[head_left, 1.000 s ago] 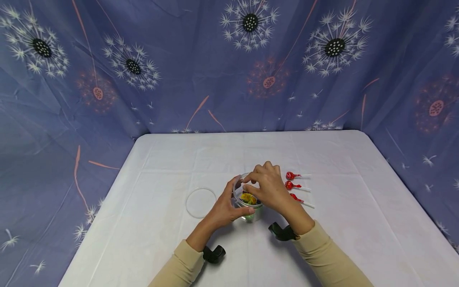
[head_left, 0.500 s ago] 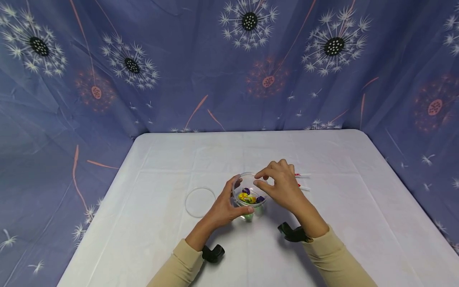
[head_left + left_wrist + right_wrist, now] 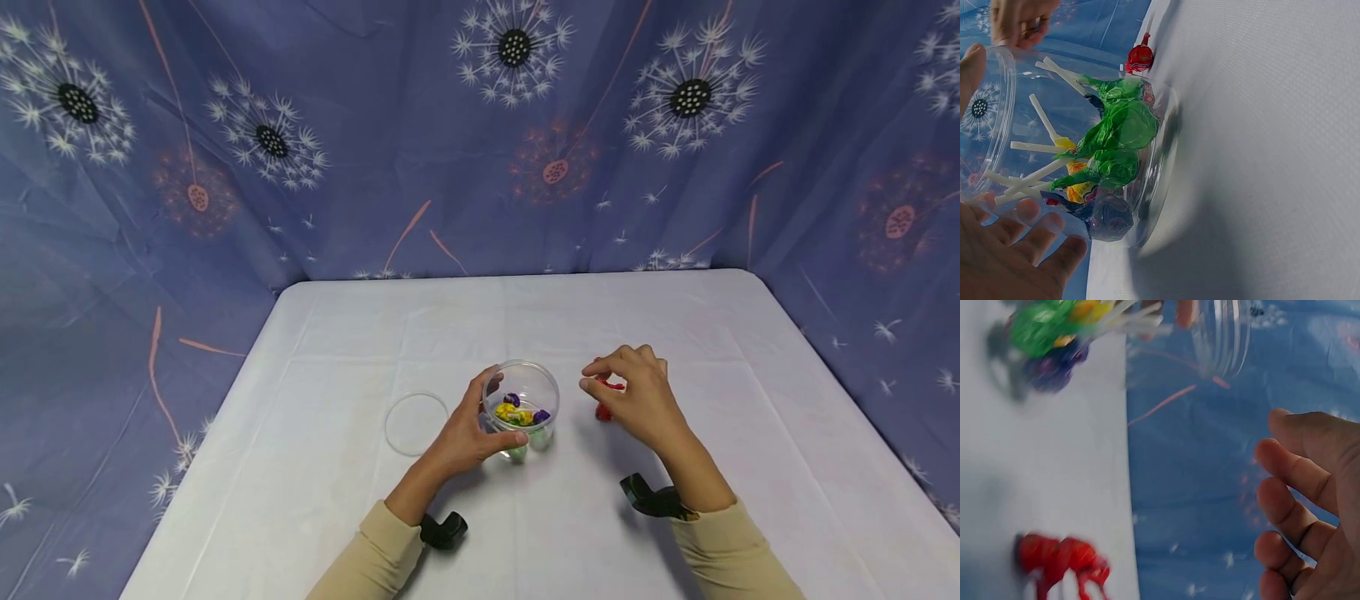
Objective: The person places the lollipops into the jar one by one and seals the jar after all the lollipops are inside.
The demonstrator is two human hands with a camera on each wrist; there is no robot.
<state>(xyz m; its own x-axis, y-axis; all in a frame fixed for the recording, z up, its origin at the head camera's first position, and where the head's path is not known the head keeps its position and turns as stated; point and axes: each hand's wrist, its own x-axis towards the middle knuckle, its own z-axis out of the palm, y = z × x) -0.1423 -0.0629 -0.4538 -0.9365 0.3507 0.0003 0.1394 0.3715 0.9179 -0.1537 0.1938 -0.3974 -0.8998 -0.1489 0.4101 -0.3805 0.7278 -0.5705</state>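
Note:
My left hand (image 3: 467,432) grips the side of a clear round plastic tub (image 3: 536,382), which stands on the table with its top uncovered. Inside the tub are several wrapped lollipops, with green wrappers (image 3: 1125,128), yellow ones (image 3: 510,413) and purple ones (image 3: 542,416); their white sticks point up. My right hand (image 3: 637,396) hovers to the right of the tub, over red-wrapped lollipops (image 3: 604,412) lying on the table, partly hidden by it. Nothing is between its loosely bent fingers (image 3: 1272,500) in the right wrist view.
A thin clear ring-shaped lid (image 3: 387,421) lies flat to the left of the tub. The white-covered table (image 3: 360,333) ends at a blue curtain (image 3: 420,125) with a dandelion print. Both forearms wear black wrist mounts.
My right hand has come out of the tub's mouth and moved right, over the red lollipops. The left hand stays on the tub. The tub's contents show more plainly.

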